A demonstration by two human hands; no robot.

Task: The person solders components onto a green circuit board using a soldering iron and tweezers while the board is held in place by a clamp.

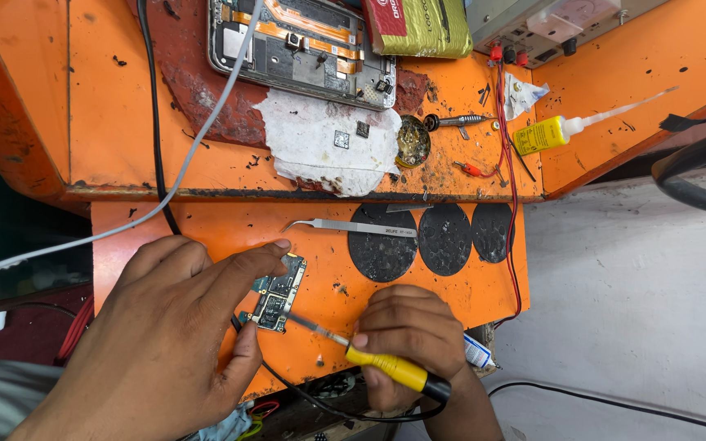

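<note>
While left hand [169,327] pinches circuit board [275,296], right hand [406,335] grips soldering iron [369,359], tip contact unclear.

Orange bench [320,212], yellow-handled iron [386,366], seemingly green-black board [276,296].

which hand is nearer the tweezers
Left. The left hand has its fingertip just below the tweezers; the right hand sits lower, gripping the yellow-handled tool.

Olive-green pouch [418,28] with a red corner lies flat at the top edge of the orange table [108,122], just right of the opened phone [304,49]. Yellow-labelled squeeze bottle [545,135] with a long white nozzle lies on its side, right. White tube [477,351] with blue print sits beside the right hand [410,339].
</note>
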